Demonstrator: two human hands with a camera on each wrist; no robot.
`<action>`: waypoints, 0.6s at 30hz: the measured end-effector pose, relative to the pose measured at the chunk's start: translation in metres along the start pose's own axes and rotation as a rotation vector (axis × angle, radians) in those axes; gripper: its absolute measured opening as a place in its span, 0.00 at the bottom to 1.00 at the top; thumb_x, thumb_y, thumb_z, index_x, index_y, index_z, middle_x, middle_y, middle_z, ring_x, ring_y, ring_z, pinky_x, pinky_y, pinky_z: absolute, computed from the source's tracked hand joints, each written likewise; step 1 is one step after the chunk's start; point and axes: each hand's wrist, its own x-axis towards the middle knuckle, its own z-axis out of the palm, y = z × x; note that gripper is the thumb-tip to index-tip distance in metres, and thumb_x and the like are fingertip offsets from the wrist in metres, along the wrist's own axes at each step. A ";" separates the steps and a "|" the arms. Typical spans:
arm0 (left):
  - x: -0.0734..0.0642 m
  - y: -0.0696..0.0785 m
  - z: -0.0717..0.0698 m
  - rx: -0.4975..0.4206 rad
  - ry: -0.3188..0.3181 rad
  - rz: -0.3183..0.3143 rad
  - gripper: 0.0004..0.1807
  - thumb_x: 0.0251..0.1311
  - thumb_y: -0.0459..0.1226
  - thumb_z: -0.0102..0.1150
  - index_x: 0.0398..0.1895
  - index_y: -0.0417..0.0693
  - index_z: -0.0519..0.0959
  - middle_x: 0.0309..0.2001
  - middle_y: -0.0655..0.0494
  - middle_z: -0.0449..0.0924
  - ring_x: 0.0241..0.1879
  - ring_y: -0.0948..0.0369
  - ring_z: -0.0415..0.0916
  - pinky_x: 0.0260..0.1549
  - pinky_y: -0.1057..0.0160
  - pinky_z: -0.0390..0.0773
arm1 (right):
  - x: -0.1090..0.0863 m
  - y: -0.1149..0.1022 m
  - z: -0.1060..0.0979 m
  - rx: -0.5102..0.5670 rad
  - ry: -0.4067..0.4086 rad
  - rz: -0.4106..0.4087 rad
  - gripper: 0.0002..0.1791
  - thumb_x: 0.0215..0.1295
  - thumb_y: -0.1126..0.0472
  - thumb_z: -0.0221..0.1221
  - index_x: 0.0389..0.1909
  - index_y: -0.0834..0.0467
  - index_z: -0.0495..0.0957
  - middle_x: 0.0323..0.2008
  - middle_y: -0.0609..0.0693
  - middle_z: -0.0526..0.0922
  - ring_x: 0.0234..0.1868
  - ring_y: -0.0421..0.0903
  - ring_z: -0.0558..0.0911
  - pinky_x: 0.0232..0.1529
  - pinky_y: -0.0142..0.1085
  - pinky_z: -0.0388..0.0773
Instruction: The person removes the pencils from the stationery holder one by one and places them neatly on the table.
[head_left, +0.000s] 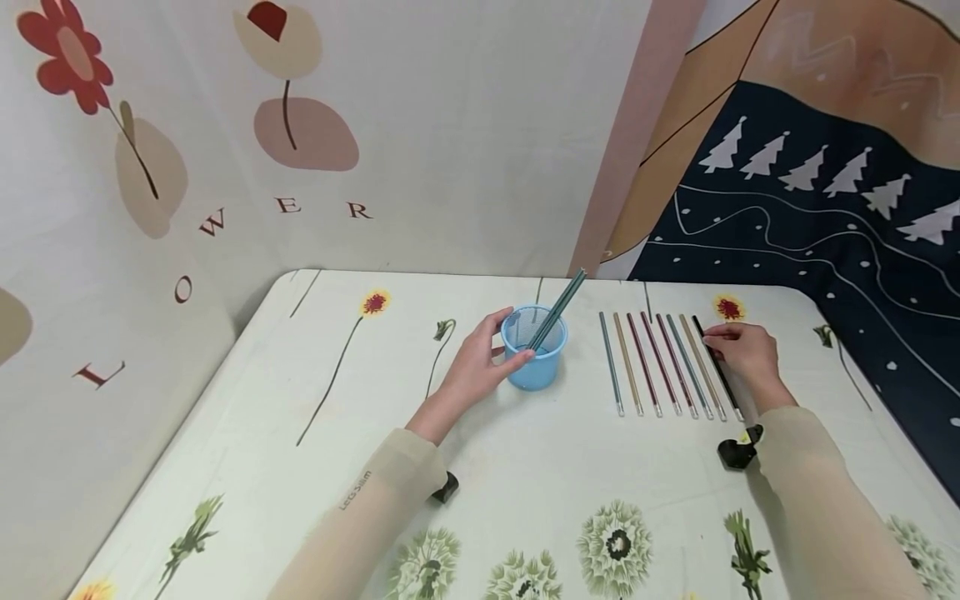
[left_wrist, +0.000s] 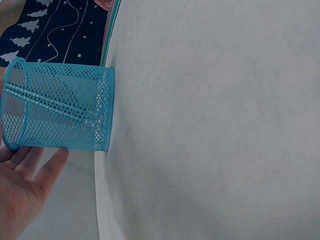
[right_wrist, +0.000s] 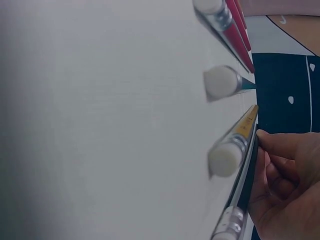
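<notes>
A light blue mesh pencil cup (head_left: pixel 534 367) stands upright on the table, with a few dark green pencils (head_left: pixel 558 310) leaning to the right inside it. My left hand (head_left: pixel 480 362) holds the cup from its left side, thumb toward the front and fingers at the back. In the left wrist view the same cup (left_wrist: pixel 60 107) shows its mesh wall beside the fingers. At the right end of a row of pencils, my right hand (head_left: pixel 746 354) pinches a black pencil (head_left: pixel 726 385) near its upper end. Its silver ferrule (right_wrist: pixel 232 220) appears close up in the right wrist view.
Left of the black pencil lie several pencils side by side, including a yellow one (head_left: pixel 705 371), a teal one (head_left: pixel 692 367) and a red one (head_left: pixel 678 367), eraser ends toward me. A flower-print cloth (head_left: pixel 570 467) covers the table. Printed fabric (head_left: pixel 450 150) hangs behind.
</notes>
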 end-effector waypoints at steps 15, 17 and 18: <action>-0.002 0.003 -0.001 -0.011 -0.004 -0.009 0.43 0.63 0.45 0.66 0.76 0.42 0.57 0.72 0.44 0.65 0.72 0.50 0.65 0.60 0.56 0.81 | 0.003 0.003 -0.002 0.070 -0.009 0.056 0.20 0.74 0.57 0.55 0.57 0.68 0.78 0.48 0.62 0.83 0.25 0.27 0.75 0.25 0.18 0.77; -0.001 0.003 -0.001 -0.012 -0.006 -0.011 0.43 0.63 0.45 0.66 0.76 0.42 0.57 0.72 0.44 0.65 0.72 0.50 0.65 0.60 0.55 0.81 | 0.002 0.003 -0.003 0.093 -0.019 0.068 0.21 0.74 0.57 0.54 0.58 0.68 0.77 0.48 0.59 0.83 0.25 0.26 0.75 0.26 0.18 0.77; -0.001 0.002 -0.001 -0.012 -0.006 -0.011 0.43 0.63 0.45 0.66 0.76 0.42 0.57 0.72 0.44 0.65 0.72 0.50 0.65 0.60 0.55 0.81 | 0.001 0.003 -0.004 0.113 -0.023 0.076 0.21 0.74 0.56 0.54 0.59 0.68 0.76 0.47 0.57 0.82 0.25 0.25 0.75 0.26 0.17 0.77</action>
